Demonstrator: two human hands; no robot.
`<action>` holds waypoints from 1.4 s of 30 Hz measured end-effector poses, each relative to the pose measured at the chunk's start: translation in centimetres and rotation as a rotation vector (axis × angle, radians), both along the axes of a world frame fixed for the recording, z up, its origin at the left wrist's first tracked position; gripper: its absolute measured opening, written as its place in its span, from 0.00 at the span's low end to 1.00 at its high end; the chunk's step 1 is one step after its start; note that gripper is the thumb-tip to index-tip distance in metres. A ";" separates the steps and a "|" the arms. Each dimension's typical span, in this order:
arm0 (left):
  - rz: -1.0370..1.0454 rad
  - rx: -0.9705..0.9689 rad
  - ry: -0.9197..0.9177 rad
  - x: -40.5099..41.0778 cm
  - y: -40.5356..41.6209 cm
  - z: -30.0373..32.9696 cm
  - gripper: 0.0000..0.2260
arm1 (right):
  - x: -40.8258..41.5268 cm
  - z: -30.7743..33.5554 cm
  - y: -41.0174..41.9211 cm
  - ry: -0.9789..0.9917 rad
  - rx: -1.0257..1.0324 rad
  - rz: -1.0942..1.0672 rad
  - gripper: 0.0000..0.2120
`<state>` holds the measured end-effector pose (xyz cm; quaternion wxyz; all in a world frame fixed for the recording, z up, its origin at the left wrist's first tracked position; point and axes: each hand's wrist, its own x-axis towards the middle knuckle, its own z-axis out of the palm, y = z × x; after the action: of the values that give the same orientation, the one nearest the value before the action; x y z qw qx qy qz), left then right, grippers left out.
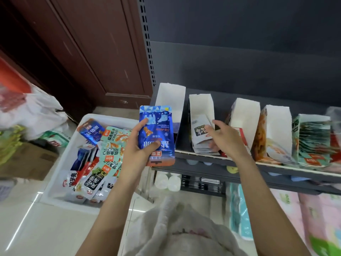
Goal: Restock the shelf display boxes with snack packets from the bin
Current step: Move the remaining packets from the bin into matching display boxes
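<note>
My left hand [137, 145] grips a blue snack packet [157, 133] upright in front of the leftmost display box [170, 100], which shows no packets inside. My right hand [226, 139] reaches into the second display box [201, 108], fingers spread over the white packets [200, 132] standing in it. The white bin [64, 159] on the floor to the left holds several mixed packets in blue, teal, white and red. Further right on the shelf [276, 168] stand an orange-printed box [271, 133] and a teal box [311, 139] packed with packets.
A dark shelf back panel rises behind the boxes. Lower shelves hold bottles and tissue packs [323, 218]. A cardboard carton [27, 161] and plastic bags [31, 111] sit left of the bin, beside a brown wooden door [92, 52]. Tiled floor lies below.
</note>
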<state>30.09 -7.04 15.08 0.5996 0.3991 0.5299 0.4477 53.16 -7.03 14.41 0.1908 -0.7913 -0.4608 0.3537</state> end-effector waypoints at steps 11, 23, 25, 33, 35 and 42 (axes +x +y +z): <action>-0.005 0.116 -0.054 4.9 1.7 0.6 0.29 | -6.4 3.0 -1.4 0.776 0.200 -0.070 0.18; -0.126 0.251 0.726 -0.6 6.0 -4.1 0.19 | -3.3 5.4 3.7 -0.365 0.533 0.274 0.12; -0.224 0.133 0.672 -1.1 6.2 -4.9 0.18 | -4.6 5.8 5.6 -0.448 0.475 0.374 0.14; -0.201 0.260 0.661 -1.1 5.6 -6.1 0.10 | -9.8 2.0 9.2 -0.752 0.352 0.677 0.15; -0.216 0.283 0.691 -1.2 5.7 -6.2 0.10 | -9.8 0.7 9.1 -0.720 0.331 0.672 0.15; -0.199 0.234 0.609 -1.5 4.9 -5.0 0.13 | -8.3 -0.6 6.2 -0.444 0.421 0.517 0.15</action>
<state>28.62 -2.09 10.10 0.4046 0.6303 0.5881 0.3052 44.91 -0.87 13.78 0.1494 -0.6501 -0.7371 0.1082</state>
